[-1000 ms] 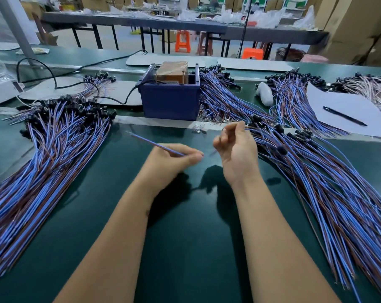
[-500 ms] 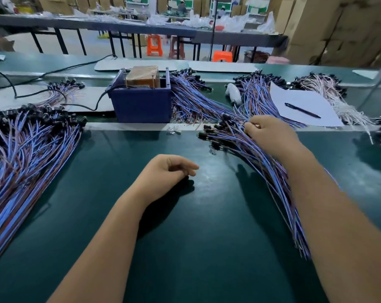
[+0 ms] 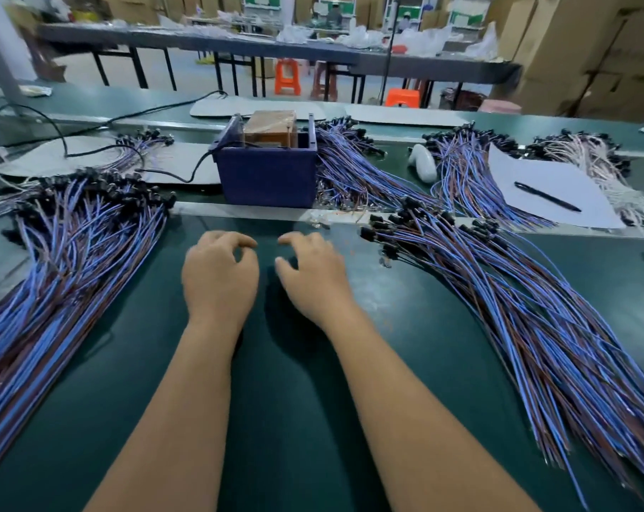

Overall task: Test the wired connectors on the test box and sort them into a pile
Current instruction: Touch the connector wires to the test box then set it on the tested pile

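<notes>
The blue test box (image 3: 267, 177) with a brown block (image 3: 270, 128) on top stands at the back of the green mat. A big pile of blue-and-brown wired connectors (image 3: 73, 260) lies to the left, and a second pile (image 3: 497, 308) fans out to the right. My left hand (image 3: 221, 279) and my right hand (image 3: 313, 280) hover side by side over the bare mat in front of the box. The fingers of both hang loosely curled and hold nothing. Neither hand touches a wire.
More wire bundles (image 3: 350, 168) lie behind and right of the box. A white sheet (image 3: 527, 175) with a black pen (image 3: 547, 196) sits at the back right, beside a white oval object (image 3: 422, 162). A black cable (image 3: 187, 177) runs left from the box.
My left hand held one wire a second ago and now holds none. My right hand went out to the right pile, then came back beside the left hand, empty.
</notes>
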Motion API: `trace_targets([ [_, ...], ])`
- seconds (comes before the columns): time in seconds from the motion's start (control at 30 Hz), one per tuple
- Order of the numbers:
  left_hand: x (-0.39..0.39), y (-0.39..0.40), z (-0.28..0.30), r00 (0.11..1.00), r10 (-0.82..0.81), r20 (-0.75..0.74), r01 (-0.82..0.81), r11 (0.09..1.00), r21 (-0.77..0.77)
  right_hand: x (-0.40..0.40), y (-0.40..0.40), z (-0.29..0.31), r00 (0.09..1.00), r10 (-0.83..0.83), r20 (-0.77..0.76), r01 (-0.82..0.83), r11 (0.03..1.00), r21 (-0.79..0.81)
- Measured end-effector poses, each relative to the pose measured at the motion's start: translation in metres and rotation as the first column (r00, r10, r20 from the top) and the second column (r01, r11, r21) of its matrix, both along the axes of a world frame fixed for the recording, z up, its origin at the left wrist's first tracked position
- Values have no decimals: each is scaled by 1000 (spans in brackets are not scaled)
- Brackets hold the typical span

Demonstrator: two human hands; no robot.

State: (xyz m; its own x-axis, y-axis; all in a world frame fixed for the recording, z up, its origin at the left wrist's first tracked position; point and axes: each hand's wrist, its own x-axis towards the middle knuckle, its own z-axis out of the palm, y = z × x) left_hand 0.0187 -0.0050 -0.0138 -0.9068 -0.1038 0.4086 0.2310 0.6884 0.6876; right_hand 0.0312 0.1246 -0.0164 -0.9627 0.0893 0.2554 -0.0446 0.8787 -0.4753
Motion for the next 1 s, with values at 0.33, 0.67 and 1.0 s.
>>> trace_targets([
  [0.33, -17, -40, 2, 876, 347, 335, -230, 911, -342, 1, 9, -6, 998, 58, -10, -58, 982, -178],
  [0.67, -24, -40, -3, 886, 402, 232, -294, 873, -389, 5, 9, -3, 996, 85, 4, -81, 964, -251],
  [1.0, -16, -28, 0, 954, 300, 2, -300, 952, -64, 5, 8, -2, 996, 86, 16, -78, 961, -265],
])
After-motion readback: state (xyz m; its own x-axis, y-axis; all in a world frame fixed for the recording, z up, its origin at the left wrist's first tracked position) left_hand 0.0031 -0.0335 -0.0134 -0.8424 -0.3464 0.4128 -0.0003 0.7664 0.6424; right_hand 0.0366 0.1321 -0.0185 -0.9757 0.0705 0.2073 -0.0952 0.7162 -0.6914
